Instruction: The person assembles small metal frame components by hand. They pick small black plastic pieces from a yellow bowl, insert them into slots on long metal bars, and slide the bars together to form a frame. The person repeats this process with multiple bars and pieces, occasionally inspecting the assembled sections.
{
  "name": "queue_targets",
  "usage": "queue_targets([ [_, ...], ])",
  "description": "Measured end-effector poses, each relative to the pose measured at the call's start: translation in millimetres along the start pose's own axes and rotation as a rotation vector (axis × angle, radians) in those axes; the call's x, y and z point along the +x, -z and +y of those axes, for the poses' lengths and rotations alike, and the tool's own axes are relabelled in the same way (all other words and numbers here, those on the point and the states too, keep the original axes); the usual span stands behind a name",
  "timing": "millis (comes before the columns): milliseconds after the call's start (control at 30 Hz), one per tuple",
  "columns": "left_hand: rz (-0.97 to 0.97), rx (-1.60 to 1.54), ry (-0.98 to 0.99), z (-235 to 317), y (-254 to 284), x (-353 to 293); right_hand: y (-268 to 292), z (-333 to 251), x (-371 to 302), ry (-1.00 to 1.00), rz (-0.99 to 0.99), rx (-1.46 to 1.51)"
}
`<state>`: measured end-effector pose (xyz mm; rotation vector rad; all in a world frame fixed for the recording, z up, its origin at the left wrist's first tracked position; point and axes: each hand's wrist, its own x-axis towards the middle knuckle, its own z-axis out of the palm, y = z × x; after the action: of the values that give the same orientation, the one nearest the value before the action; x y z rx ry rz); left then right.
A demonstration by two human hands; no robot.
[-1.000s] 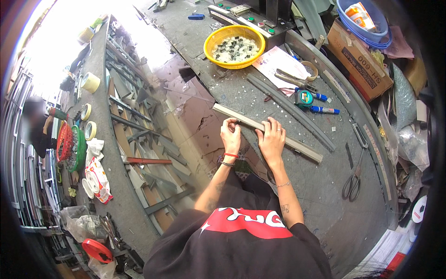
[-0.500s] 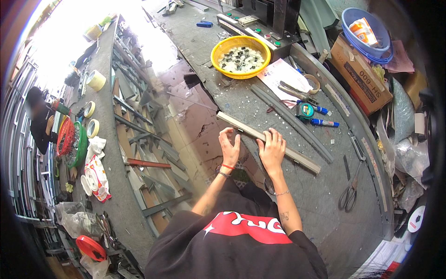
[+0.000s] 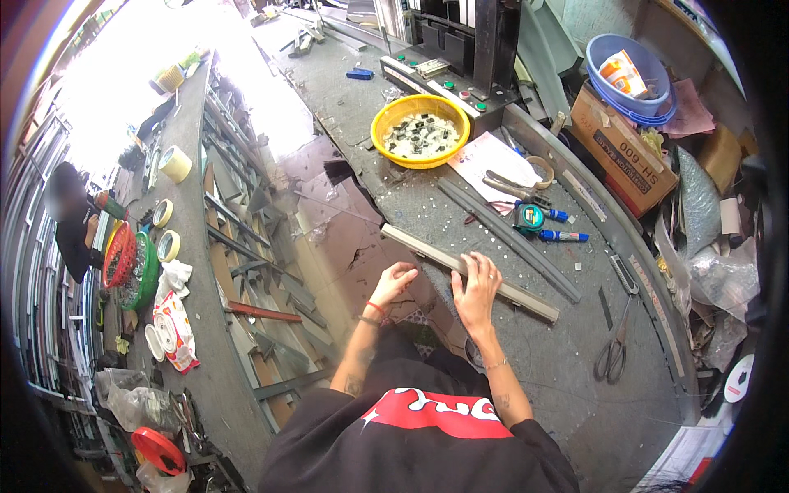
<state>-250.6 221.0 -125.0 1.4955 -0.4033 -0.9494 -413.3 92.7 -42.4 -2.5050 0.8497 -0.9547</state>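
Our left hand [image 3: 394,283], fingers curled, any hold hidden, beige bar [image 3: 523,300] just beyond them, our right hand [image 3: 475,297], fingers over it, grip unclear

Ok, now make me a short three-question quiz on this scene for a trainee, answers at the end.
1. Multiple choice: What colour is the basket of small black and whitish pieces, lying beyond the pale bar?
A) red
B) yellow
C) green

2. True or false: The left hand is clear of the pale bar, while the right hand has its fingers over it.

3. Short answer: On which side of the pale bar, as the camera sees it, do the scissors lie?

Key: 1: B. 2: True. 3: The right.
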Motion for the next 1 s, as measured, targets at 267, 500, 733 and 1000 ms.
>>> queue_targets([
  [267, 0.704, 0.5, -0.338, -14, -5, -19, 106, 29, -87, -0.311, -0.035, 0.127],
  [500, 0.317, 0.684, -0.818, 71, -74, -32, 132, 56, -125, -0.525, 0.036, 0.232],
  [733, -0.323, 1.004, -1.011, 68, -170, -25, 88, 49, -100, -0.475, 0.067, -0.241],
  [1000, -0.383, 1.14, -1.043, 46, -182, -6, 64, 68, -87, -0.326, 0.106, -0.2],
])
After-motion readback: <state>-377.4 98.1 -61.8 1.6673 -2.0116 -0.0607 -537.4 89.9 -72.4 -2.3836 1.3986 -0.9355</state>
